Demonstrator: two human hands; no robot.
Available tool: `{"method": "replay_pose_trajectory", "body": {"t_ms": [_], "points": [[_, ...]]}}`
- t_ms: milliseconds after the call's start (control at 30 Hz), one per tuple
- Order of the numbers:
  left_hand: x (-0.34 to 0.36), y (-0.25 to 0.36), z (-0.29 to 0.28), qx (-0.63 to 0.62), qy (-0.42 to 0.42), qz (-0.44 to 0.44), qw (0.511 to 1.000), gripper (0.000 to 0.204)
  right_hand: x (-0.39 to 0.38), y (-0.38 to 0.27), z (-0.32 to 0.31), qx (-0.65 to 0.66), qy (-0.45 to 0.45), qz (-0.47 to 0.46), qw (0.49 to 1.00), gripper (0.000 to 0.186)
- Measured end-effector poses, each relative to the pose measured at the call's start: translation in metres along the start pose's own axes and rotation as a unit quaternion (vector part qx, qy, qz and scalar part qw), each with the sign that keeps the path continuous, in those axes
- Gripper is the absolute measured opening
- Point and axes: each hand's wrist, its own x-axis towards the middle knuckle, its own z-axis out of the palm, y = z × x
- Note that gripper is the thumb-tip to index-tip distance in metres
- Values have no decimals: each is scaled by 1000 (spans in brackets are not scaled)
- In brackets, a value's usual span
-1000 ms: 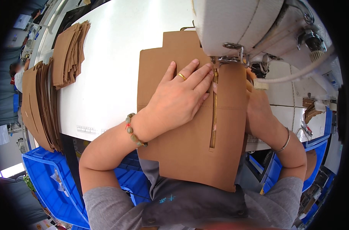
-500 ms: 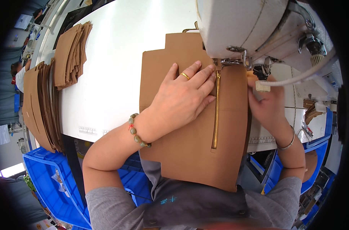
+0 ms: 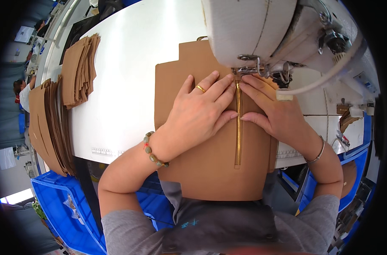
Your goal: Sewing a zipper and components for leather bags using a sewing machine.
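A brown leather-like panel (image 3: 210,180) with notched corners lies under the head of a white sewing machine (image 3: 248,29). A gold zipper (image 3: 239,136) is set lengthwise in a slot in it. My left hand (image 3: 204,104) rests flat on the panel left of the zipper, its fingers spread and their tips near the presser foot (image 3: 237,71). My right hand (image 3: 274,106) lies flat on the other side, fingertips by the zipper's upper end. Both thumbs point toward the zipper from either side. The panel's near edge hangs over my lap.
Two stacks of cut brown pieces, a smaller stack (image 3: 78,70) and a taller stack (image 3: 49,127), sit on the white table (image 3: 117,85) at left. Blue bins (image 3: 59,199) stand below on both sides. Small tools and scraps (image 3: 348,123) lie at right.
My right hand has come from beside the machine's right side onto the panel, right of the zipper. The left hand stays flat on the panel. The panel's near edge lies straighter across.
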Motion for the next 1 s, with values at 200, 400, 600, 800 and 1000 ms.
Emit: {"method": "replay_pose_trajectory", "body": {"t_ms": [200,400,600,800,1000], "points": [[1,1,1,-5,14,3,1000,51,3,0,3,-15,23,-18,999,69],[2,3,2,-7,9,-7,1000,53,-1,6,7,-21,30,-29,999,69],[2,3,5,-5,23,-4,1000,55,1,6,5,-11,19,-13,1000,69],[2,3,5,-7,16,-9,1000,52,2,6,7,-18,4,-8,1000,71],[2,2,4,-13,19,-6,1000,51,-21,6,-36,-105,16,-50,993,43]]}}
